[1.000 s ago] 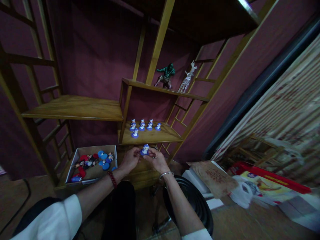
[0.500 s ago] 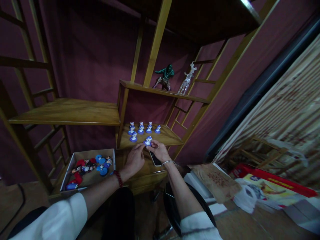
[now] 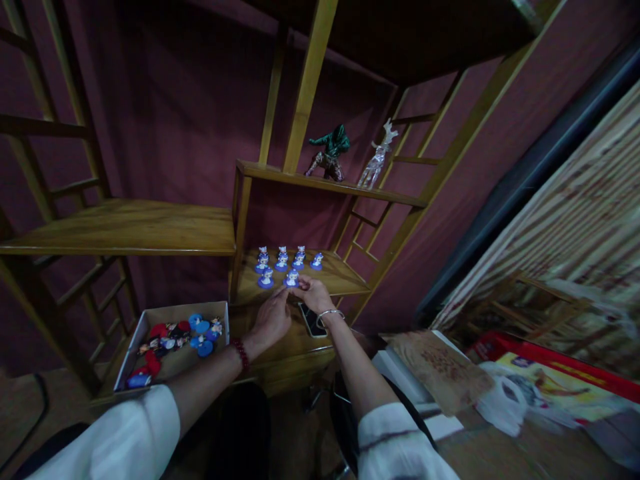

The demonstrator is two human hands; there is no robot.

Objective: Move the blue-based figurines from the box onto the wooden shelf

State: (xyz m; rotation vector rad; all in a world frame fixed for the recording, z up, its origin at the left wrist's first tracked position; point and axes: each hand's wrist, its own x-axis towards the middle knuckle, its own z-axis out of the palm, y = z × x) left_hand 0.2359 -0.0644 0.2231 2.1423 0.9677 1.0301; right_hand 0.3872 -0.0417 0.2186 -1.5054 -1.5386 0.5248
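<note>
Both hands meet at one small blue-and-white figurine point(image 3: 292, 279) at the front of the low wooden shelf point(image 3: 335, 275). My right hand point(image 3: 314, 295) pinches its right side, and the fingers of my left hand point(image 3: 274, 312) are closed against its base. Just left of it stands a matching figurine point(image 3: 266, 278). Behind them several more sit in short rows, one of them point(image 3: 317, 261) alone at the right. A dark phone point(image 3: 312, 321) lies below my right hand.
An open box point(image 3: 173, 363) of red and blue figurines stands at the lower left. Above the shelf are a green hooded figure point(image 3: 332, 152) and a clear deer point(image 3: 376, 159). A black stool point(image 3: 345, 417), a brown paper bag point(image 3: 435, 367) and a red-yellow package point(image 3: 560, 380) are at the right.
The held figurine has moved slightly left and back, now level with the one beside it. My right hand has shifted left with it, and more of the phone shows.
</note>
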